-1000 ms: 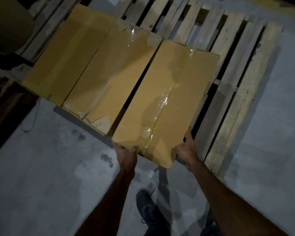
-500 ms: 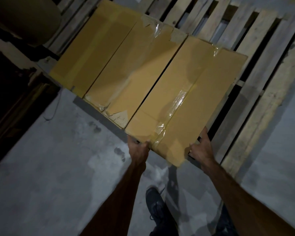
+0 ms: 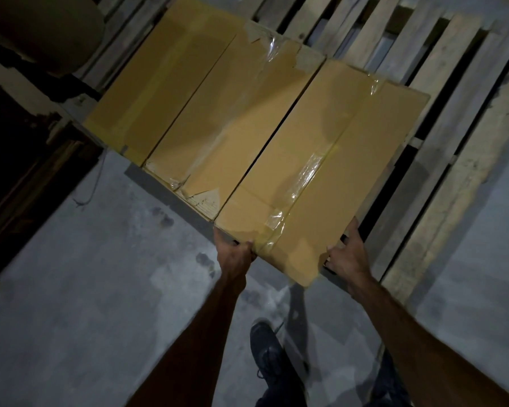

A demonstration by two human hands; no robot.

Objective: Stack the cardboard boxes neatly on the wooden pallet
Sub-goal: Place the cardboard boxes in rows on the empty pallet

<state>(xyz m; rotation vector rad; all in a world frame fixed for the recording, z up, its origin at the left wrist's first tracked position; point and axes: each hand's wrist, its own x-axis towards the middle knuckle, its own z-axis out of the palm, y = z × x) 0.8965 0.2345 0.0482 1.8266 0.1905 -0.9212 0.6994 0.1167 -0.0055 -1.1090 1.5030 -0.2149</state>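
Observation:
Three brown cardboard boxes lie side by side on the wooden pallet (image 3: 441,118). The right box (image 3: 329,160), sealed with clear tape, has its near end in both my hands. My left hand (image 3: 234,254) grips the near left corner, thumb on the top edge. My right hand (image 3: 346,257) holds the near right side, fingers against the side wall. The middle box (image 3: 232,118) has torn tape and a ragged near corner. The left box (image 3: 159,83) touches it. Only a thin dark gap separates the right box from the middle one.
Bare pallet slats (image 3: 467,171) stretch to the right of the boxes. Grey concrete floor (image 3: 100,289) lies in front. My dark shoe (image 3: 268,348) stands below the box. A dark wooden structure (image 3: 21,160) and a rounded brown object (image 3: 41,27) sit at the left.
The right box has slid left, and its gap to the middle box has narrowed to a thin line. Both hands stayed on its near end.

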